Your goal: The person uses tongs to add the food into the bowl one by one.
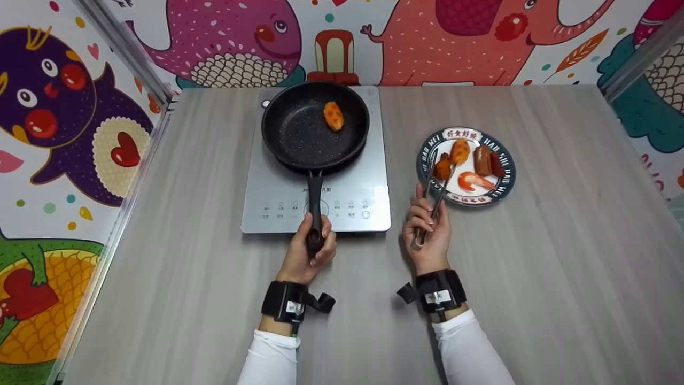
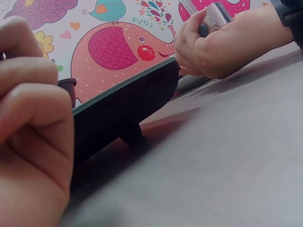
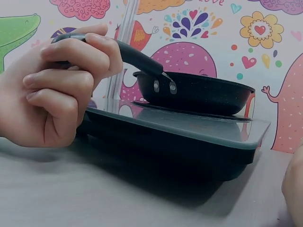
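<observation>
White sleeves (image 1: 270, 361) stop below black wristbands (image 1: 275, 298) with white labels (image 1: 438, 297) and loose flaps (image 1: 323, 303).

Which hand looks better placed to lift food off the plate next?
Probably the right hand: it holds tongs reaching over the plate, while the left hand grips the pan handle.

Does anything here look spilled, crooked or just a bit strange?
Nothing looks spilled or damaged. One oddity: behind the left hand and right hand, each black wristband has a loose strap end jutting toward the other arm instead of lying flat.
</observation>
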Demonstrator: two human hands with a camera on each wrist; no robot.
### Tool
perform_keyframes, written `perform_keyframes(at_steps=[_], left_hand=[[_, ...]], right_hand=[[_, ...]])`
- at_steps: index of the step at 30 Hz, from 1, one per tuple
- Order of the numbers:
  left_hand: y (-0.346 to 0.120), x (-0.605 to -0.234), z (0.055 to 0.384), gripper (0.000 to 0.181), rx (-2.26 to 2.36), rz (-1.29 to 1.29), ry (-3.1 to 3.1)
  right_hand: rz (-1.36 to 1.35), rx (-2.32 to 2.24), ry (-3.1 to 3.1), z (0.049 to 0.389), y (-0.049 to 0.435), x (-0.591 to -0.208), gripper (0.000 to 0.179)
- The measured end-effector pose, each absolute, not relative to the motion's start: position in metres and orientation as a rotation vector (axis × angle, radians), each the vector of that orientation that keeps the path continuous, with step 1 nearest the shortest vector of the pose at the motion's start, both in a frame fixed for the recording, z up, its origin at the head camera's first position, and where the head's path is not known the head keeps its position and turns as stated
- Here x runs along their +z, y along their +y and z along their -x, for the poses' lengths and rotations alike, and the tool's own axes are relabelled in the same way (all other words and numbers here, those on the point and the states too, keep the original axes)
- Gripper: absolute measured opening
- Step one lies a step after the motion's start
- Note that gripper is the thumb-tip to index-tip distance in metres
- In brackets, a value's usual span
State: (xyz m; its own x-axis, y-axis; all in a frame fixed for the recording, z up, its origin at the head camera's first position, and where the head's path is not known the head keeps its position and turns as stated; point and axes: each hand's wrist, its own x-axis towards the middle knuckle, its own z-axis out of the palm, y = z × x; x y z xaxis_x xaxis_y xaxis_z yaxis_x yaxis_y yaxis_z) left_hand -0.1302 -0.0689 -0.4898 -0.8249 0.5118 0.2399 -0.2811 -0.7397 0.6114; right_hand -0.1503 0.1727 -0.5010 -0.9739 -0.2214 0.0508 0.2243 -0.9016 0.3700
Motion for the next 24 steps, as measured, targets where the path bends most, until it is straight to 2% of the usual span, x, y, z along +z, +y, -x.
perform_keyframes(at_steps=[11,24], left_hand=[[-0.0689,-0.4889,0.131,0.039,2.528,-0.558,0.796],[-0.0691,-0.4903,0.1305,0.039,2.52,-0.539,0.809]], right_hand=[[0.025,-2.821,-0.62,0.1513,0.1741,-0.5017,0.04],[0.148,-2.806,-0.585,0.1511,0.1736,-0.5038,0.043]])
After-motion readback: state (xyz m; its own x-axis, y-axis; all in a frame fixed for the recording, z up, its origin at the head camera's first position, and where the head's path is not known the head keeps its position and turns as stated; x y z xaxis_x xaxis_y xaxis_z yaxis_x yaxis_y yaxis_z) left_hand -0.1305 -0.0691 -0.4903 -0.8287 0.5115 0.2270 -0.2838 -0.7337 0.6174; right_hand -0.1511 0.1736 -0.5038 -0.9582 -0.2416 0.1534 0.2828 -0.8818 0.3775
